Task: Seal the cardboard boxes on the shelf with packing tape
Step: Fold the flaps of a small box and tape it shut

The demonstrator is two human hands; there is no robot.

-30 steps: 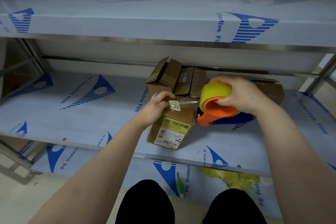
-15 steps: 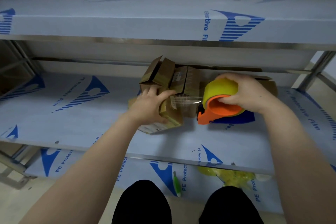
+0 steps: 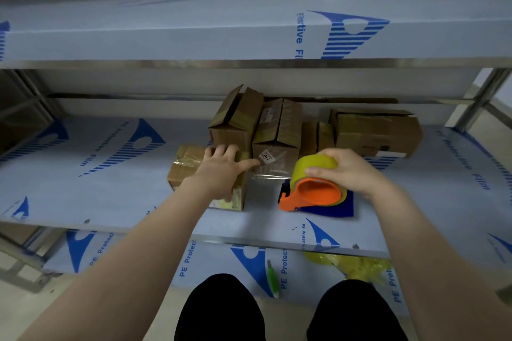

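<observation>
Two hands at work: left hand (image 3: 221, 171) flat, fingers spread, pressing down a small cardboard box (image 3: 191, 171); right hand (image 3: 350, 171) gripping an orange tape dispenser (image 3: 313, 194). Between them, clear packing tape (image 3: 267, 174) stretched taut, likely to twist or wrinkle if slackened. Beyond the knuckles, open-flapped boxes (image 3: 241, 119) unsealed.

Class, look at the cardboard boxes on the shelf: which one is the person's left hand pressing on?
The small box at the front left, under the left hand. It lies nearer the shelf edge than the others, and clear tape runs from it to the dispenser.
</observation>
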